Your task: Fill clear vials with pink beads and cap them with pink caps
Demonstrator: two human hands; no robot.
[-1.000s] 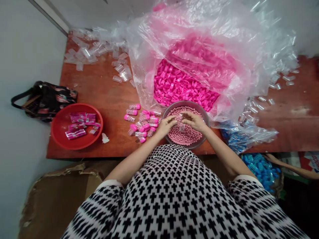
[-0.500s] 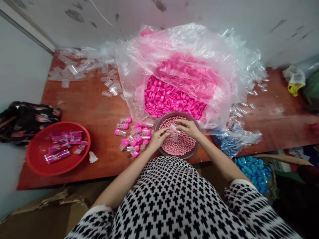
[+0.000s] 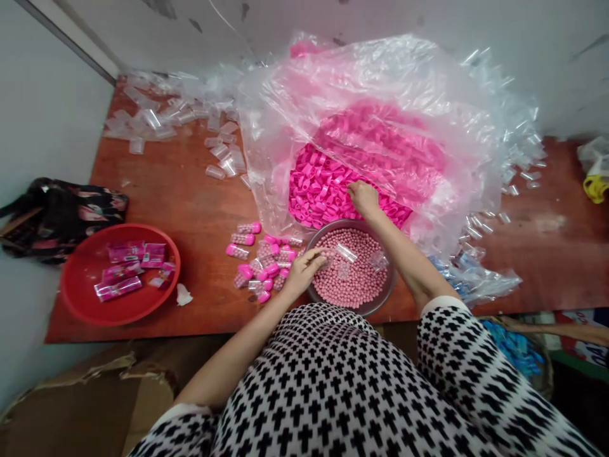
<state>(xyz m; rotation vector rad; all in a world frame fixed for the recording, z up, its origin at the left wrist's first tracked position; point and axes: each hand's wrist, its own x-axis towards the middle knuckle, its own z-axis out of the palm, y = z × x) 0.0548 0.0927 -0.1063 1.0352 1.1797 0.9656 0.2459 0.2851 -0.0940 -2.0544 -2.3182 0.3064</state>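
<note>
Over the left side of a dark bowl [image 3: 391, 289] of pink beads [image 3: 349, 289], my left hand [image 3: 302, 273] pinches a small clear tube [image 3: 325, 259] that seems to have pink beads in it. Farther forward, my right hand [image 3: 365, 200] has its fingers curled down onto a heap of bright pink caps [image 3: 316, 190]; whether a cap is in its fingertips is hidden. Several loose clear tubes [image 3: 346, 252] lie on the beads. Left of the bowl, bead-filled tubes with pink caps [image 3: 270, 271] form a small cluster.
A large clear plastic bag [image 3: 266, 108] surrounds the caps. Empty clear tubes [image 3: 164, 120] are scattered at the back left, others [image 3: 480, 225] at the right. A red basin [image 3: 78, 304] holds pink packets. Another person's arm [image 3: 566, 330] reaches over blue pieces [image 3: 514, 349] at right.
My right hand has moved from above the bead bowl forward to the pink caps. My left hand stays by the bowl with the clear tube. The view has shifted slightly.
</note>
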